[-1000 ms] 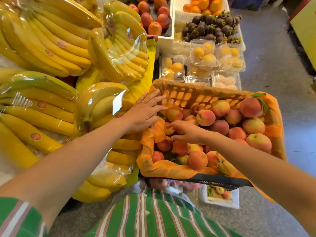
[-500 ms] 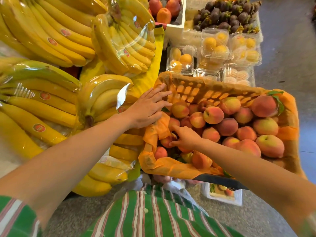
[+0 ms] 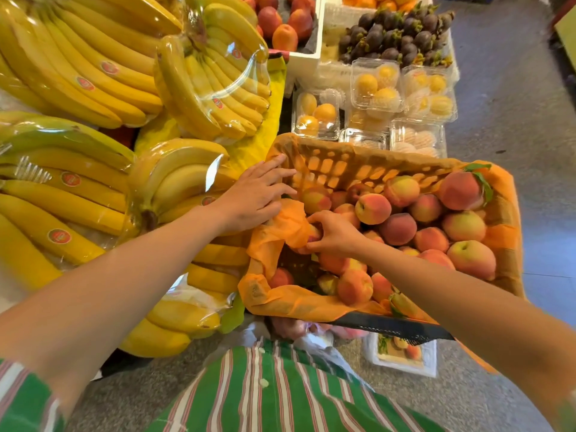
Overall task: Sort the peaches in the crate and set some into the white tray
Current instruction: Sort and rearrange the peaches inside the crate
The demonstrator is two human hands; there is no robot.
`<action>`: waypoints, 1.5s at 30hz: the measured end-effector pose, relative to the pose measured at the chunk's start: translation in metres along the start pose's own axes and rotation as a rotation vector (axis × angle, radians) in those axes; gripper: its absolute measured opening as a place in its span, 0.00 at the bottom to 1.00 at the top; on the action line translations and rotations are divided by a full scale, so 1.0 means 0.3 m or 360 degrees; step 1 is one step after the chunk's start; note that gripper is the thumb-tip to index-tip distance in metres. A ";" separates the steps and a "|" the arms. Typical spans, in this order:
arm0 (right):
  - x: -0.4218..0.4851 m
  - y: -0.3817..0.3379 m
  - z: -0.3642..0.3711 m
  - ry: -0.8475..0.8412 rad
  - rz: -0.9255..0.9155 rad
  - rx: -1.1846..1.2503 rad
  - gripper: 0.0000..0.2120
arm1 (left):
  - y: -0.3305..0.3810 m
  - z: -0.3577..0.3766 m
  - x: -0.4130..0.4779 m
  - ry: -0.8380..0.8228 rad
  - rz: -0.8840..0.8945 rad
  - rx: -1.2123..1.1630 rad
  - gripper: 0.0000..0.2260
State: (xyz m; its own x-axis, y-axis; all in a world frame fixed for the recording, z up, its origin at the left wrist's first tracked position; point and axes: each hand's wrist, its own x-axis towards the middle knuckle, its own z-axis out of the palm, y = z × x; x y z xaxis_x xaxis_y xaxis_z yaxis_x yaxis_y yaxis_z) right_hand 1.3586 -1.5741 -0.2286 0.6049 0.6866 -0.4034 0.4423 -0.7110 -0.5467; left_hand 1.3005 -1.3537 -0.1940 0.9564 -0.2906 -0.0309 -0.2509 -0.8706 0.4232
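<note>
A black crate [image 3: 392, 330] lined with orange paper [image 3: 280, 299] holds several pink-yellow peaches [image 3: 399, 227]. My left hand [image 3: 254, 196] rests flat with straight fingers on the crate's left rim and paper. My right hand [image 3: 335, 233] reaches into the left part of the crate with its fingers curled round a peach [image 3: 313, 236] that is half hidden by the folded paper. A white tray [image 3: 403, 357] with a few peaches lies on the floor below the crate's front edge.
Wrapped banana bunches [image 3: 93, 188] fill the stand at left. Clear boxes of yellow fruit [image 3: 375, 85], mangosteens [image 3: 399, 32] and a white box of nectarines [image 3: 280, 23] stand behind the crate. A plastic bag [image 3: 314, 341] hangs under the crate. Grey floor lies at right.
My right hand has moved left and deeper toward the folded paper and closed round a peach. My left hand has stayed on the crate's rim.
</note>
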 end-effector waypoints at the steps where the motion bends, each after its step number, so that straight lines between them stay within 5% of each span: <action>1: -0.011 0.000 -0.025 0.0006 0.0053 0.0070 0.28 | 0.007 -0.005 0.003 0.0001 -0.0018 0.0000 0.24; 9: -0.096 0.023 -0.118 0.0106 0.0129 0.0161 0.30 | 0.077 -0.039 0.040 -0.0056 -0.0029 0.0037 0.21; 17: -0.199 0.042 -0.206 -0.0036 0.0166 0.1231 0.16 | 0.179 -0.012 0.113 -0.0080 0.0164 0.0024 0.39; 27: -0.227 0.011 -0.206 -0.0339 0.0289 0.1740 0.30 | 0.228 -0.017 0.129 -0.0100 -0.0062 -0.0611 0.33; 33: -0.174 0.015 -0.222 -0.0160 0.0309 0.1515 0.27 | 0.203 -0.050 0.101 0.0118 -0.0164 -0.0441 0.36; 37: -0.113 0.043 -0.204 0.0146 0.0198 0.0822 0.15 | 0.132 -0.072 0.061 0.0303 -0.0299 -0.0350 0.36; 45: 0.067 0.003 -0.093 0.0101 0.0006 -0.0193 0.27 | 0.074 -0.062 -0.015 0.0257 -0.0341 -0.0306 0.35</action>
State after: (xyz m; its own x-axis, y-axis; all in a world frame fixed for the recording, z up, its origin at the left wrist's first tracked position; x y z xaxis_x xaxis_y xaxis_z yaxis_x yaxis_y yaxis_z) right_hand 1.3897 -1.5653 -0.2167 0.6458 0.6756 -0.3557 0.5146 -0.7293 -0.4510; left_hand 1.2933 -1.3643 -0.1678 0.9996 -0.0289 0.0000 -0.0234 -0.8098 0.5863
